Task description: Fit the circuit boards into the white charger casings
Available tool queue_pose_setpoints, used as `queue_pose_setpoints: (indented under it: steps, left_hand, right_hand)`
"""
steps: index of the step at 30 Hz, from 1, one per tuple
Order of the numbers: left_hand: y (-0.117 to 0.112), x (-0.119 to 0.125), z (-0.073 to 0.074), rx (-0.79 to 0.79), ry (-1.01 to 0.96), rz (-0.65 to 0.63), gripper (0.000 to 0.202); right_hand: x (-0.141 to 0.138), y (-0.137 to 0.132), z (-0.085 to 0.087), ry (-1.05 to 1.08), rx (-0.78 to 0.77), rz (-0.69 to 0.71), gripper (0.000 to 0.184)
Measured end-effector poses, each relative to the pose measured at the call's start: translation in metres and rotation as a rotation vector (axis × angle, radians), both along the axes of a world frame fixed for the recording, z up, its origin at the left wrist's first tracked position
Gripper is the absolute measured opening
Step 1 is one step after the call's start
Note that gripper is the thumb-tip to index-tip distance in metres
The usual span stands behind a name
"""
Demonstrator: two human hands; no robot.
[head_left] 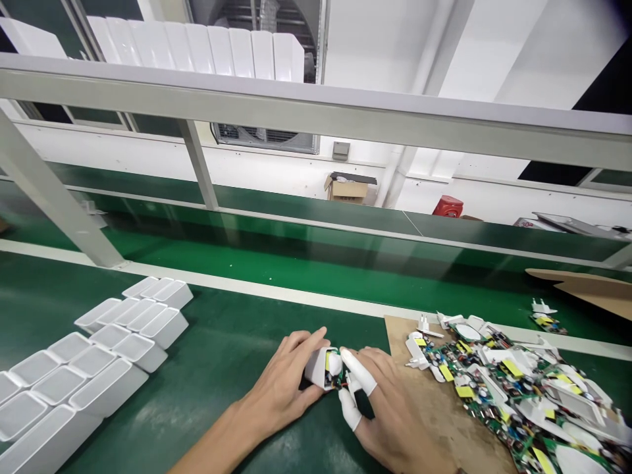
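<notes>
Left hand: yours point(284, 378) is curled narrow around a white case point(315, 370), fingers on its far side, thumb on the near.
Right hand: yours point(388, 408) is bent narrow at the board point(340, 378), two digits in white covers point(359, 372); you can't tell how firm the pinch is.
Board: between your hands, at the case's open end; how deep it sits is hidden.
Feel: probably light; the case stiff and rather slick, the board fragile.
Hold: best take the case by its side walls and the board by its edges, off the components.
Left of your hands: rows of cases point(106, 372) on the green desk point(222, 355).
Right of your hands: a heap of boards point(518, 388), partly on a brown sheet point(429, 415).
</notes>
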State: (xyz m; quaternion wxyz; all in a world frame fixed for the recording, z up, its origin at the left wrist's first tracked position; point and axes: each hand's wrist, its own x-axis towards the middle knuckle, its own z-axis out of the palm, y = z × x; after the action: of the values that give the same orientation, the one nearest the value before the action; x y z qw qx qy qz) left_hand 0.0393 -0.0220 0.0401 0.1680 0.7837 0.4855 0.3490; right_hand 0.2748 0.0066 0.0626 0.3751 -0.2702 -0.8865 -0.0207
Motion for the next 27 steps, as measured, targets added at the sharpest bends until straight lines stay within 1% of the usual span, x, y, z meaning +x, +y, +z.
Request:
queue_pose_setpoints:
  steps: [2, 4, 6, 7, 11, 14, 16, 19, 21, 23, 24, 25, 27]
  left_hand:
    - [-0.001, 0.001, 0.001, -0.038, -0.044, -0.066, 0.097]
    - [-0.003, 0.000, 0.001, -0.112, -0.093, -0.127, 0.097]
    - [-0.004, -0.002, -0.002, -0.186, -0.131, -0.151, 0.097]
    - [-0.005, -0.002, -0.004, -0.209, -0.154, -0.153, 0.096]
    - [-0.004, -0.004, -0.008, -0.237, -0.304, -0.128, 0.085]
    - [-0.004, -0.004, -0.005, -0.274, -0.354, -0.072, 0.073]
    - [-0.005, -0.005, -0.001, -0.290, -0.348, -0.055, 0.071]
    - [-0.007, -0.007, 0.003, -0.281, -0.353, -0.058, 0.084]
    - [-0.007, -0.007, 0.004, -0.260, -0.364, -0.060, 0.096]
    - [-0.006, -0.007, 0.005, -0.230, -0.362, -0.058, 0.109]
    - [-0.005, -0.007, 0.005, -0.218, -0.356, -0.050, 0.111]
    - [-0.004, -0.006, 0.005, -0.206, -0.348, -0.038, 0.107]
    - [-0.002, -0.005, 0.007, -0.175, -0.331, -0.015, 0.089]
  right_hand:
    - [0.002, -0.001, 0.004, 0.013, -0.071, 0.042, 0.051]
    - [0.005, 0.000, 0.006, 0.065, -0.209, 0.087, 0.047]
    - [0.008, 0.003, 0.004, 0.111, -0.322, 0.107, 0.042]
    - [0.008, 0.005, 0.001, 0.114, -0.346, 0.114, 0.041]
    - [0.002, 0.010, -0.018, 0.060, -0.341, 0.211, 0.047]
    - [-0.007, 0.011, -0.028, 0.075, -0.269, 0.242, 0.046]
    - [-0.012, 0.009, -0.024, 0.118, -0.186, 0.243, 0.044]
    - [-0.015, 0.005, -0.010, 0.199, -0.136, 0.231, 0.041]
    - [-0.014, 0.003, -0.004, 0.219, -0.163, 0.200, 0.039]
    - [-0.014, 0.003, -0.006, 0.197, -0.223, 0.194, 0.037]
    - [-0.014, 0.004, -0.010, 0.169, -0.266, 0.202, 0.037]
    - [-0.014, 0.005, -0.014, 0.146, -0.310, 0.210, 0.037]
    - [-0.013, 0.006, -0.024, 0.132, -0.376, 0.216, 0.037]
